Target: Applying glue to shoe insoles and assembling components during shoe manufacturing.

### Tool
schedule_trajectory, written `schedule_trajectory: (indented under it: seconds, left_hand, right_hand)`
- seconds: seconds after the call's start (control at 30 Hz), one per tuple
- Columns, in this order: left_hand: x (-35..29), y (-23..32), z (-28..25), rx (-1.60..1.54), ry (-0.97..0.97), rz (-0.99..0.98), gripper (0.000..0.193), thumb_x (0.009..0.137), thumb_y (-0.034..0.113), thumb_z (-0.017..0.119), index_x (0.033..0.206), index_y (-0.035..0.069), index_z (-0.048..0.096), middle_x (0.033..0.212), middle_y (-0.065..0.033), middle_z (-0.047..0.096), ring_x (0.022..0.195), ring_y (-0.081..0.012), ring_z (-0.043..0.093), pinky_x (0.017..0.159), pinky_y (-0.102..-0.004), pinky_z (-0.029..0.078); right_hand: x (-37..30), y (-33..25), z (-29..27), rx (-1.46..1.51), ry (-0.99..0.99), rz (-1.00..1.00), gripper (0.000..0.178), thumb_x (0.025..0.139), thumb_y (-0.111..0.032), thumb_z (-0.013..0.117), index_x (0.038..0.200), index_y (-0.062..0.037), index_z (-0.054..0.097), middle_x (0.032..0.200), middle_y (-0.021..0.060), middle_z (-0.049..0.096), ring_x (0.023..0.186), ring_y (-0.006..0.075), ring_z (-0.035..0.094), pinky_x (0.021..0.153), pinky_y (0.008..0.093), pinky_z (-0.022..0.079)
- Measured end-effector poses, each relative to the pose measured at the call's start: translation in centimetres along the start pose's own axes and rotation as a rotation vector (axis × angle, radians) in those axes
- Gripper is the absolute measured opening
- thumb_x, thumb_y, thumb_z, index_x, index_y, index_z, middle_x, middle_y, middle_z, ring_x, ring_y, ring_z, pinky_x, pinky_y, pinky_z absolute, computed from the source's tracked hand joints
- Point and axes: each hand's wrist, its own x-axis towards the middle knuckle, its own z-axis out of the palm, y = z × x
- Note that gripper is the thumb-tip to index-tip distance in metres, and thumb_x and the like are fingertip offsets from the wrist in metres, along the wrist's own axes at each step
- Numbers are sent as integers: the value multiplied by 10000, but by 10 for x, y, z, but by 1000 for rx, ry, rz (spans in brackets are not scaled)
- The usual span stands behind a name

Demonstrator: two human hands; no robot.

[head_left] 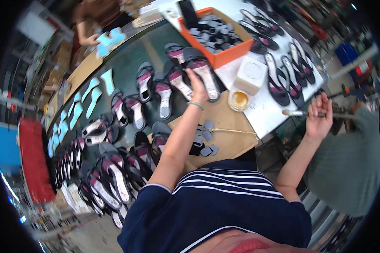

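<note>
My left hand (198,89), a green band at its wrist, grips the left edge of a sandal (207,80) with a dark upper and a pale footbed; some of its fingers are hidden. This sandal looks larger than its neighbours. Close by on the green table are more sandals (163,99) with dark and purple straps. My right hand (319,117) is raised beyond the right edge of the white table, its fingers closed round a brush (297,113) whose bristles point left. Left of it stands a clear cup of amber liquid (239,101).
An orange box (230,57) holds many small grey pieces; several grey pads (207,135) lie on brown cardboard (234,116). A white block (251,75) stands behind the cup. Light-blue insoles (94,101) lie left. Across the table a person's hand (92,40) handles blue pieces. Another person (346,164) is close right.
</note>
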Motion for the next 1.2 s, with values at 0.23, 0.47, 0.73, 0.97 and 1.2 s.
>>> schedule_trajectory:
  seconds: [0.23,0.47,0.73,0.97,1.2]
  left_hand:
    - [9,-10,-9,-32,-85,-81,738,934,661,257,1287,52,481,1160,-56,591,1031,-170,566,945,-298,428]
    - [1,25,4,596,165,-191,909,876,743,204,1465,52,240,1374,-184,425,1105,-398,508,858,-426,418]
    - [-1,91,27,738,189,292,523,952,387,474,1200,-70,527,1023,-243,643,976,-328,618,847,-395,458]
    - [24,206,-42,1620,757,321,469,804,258,518,1111,-91,579,1128,-312,582,1122,-394,549,970,-439,424]
    - [111,291,-196,1506,619,-233,404,836,243,521,1123,-31,592,1053,-166,644,734,-305,655,567,-429,506]
  right_hand:
    - [-2,11,-13,10,-68,81,369,1004,-216,399,1159,89,537,842,98,478,610,130,372,460,240,317]
    - [-4,13,-2,14,-21,88,334,1005,-208,407,1112,90,514,814,84,424,606,134,357,455,252,302]
    - [-4,18,-4,38,-50,109,336,1010,-212,406,1110,93,507,820,84,414,609,135,354,450,249,297]
    - [-9,10,-9,16,-18,75,338,1014,-212,398,1108,95,506,813,79,407,606,129,342,435,244,292]
    - [-8,10,-14,30,-12,99,337,1014,-213,401,1116,92,503,812,78,402,607,128,340,437,241,294]
